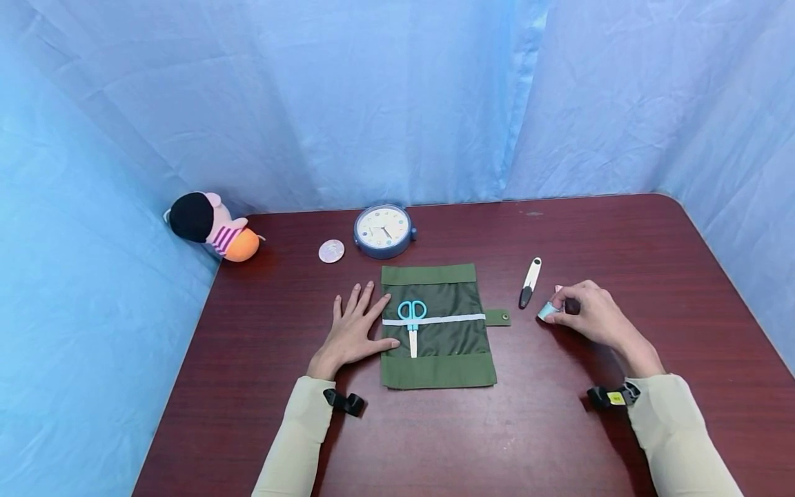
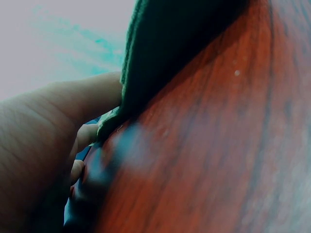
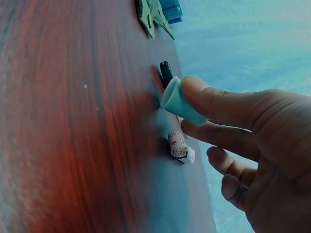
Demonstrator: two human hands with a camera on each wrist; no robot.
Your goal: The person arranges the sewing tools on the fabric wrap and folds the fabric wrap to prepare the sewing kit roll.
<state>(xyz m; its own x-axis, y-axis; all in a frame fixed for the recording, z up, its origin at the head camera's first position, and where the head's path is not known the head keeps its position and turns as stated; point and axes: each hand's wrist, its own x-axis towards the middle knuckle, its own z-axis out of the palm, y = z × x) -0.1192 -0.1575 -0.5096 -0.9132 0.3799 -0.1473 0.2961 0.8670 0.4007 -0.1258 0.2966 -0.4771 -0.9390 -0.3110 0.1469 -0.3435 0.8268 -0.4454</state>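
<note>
A green fabric tool roll (image 1: pixel 437 373) lies unfolded on the table, a white elastic band across it. Teal-handled scissors (image 1: pixel 413 312) are tucked under the band near its left side. My left hand (image 1: pixel 350 333), fingers spread, rests at the roll's left edge; thumb and index finger touch the fabric. To the right, my right hand (image 1: pixel 590 313) pinches a small pale-teal thimble-like piece (image 3: pixel 183 104), hollow and tapered, between thumb and index finger. A small white roll with red print (image 3: pixel 178 143) lies close to that hand, mostly hidden in the head view.
A white-and-black slim tool (image 1: pixel 530 283) lies between the roll's snap strap (image 1: pixel 497 317) and my right hand. Behind the roll stands a blue clock (image 1: pixel 384 229), with a round pale disc (image 1: pixel 331 251) beside it. A plush toy (image 1: pixel 217 228) sits at the far left corner, near blue curtains.
</note>
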